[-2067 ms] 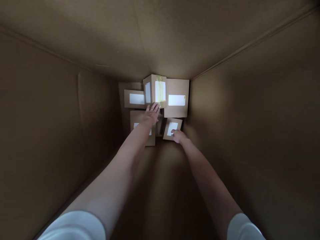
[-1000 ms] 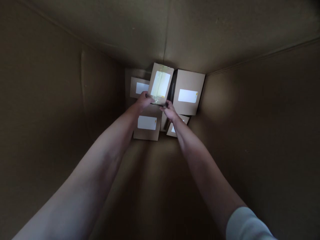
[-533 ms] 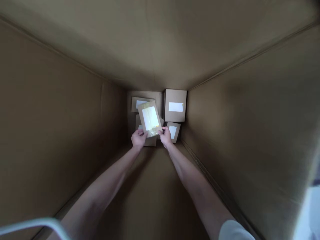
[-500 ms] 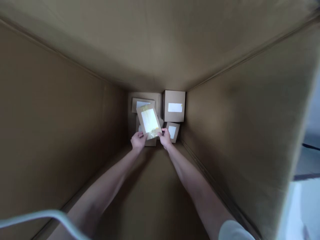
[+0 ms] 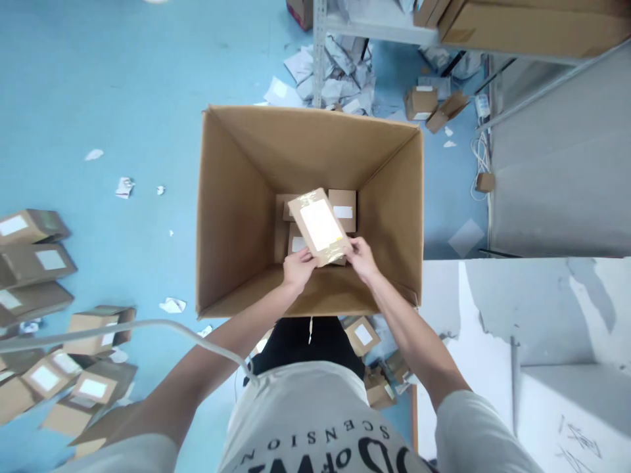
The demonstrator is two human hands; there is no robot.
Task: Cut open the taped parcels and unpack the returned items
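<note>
Between my two hands I hold a small cardboard box (image 5: 319, 226) with a white label on its top face and clear tape at both ends. My left hand (image 5: 298, 268) grips its near left corner, and my right hand (image 5: 362, 259) its near right corner. The box is tilted over the opening of a large, deep cardboard carton (image 5: 236, 210). Down inside that carton lie several smaller labelled boxes, among them one at the right (image 5: 344, 205) and one partly hidden under the held box (image 5: 296, 240).
Labelled boxes (image 5: 39, 263) lie on the blue floor at the left, with paper scraps around. A metal shelf (image 5: 374, 26) stands beyond the carton, crumpled paper (image 5: 340, 75) below it. A white table (image 5: 493, 315) is at the right. A white cable (image 5: 162, 323) crosses my left arm.
My view has risen from deep inside the large carton to above it, so the floor and shelf now show. Both hands have lifted the small box upward, still gripping its near corners.
</note>
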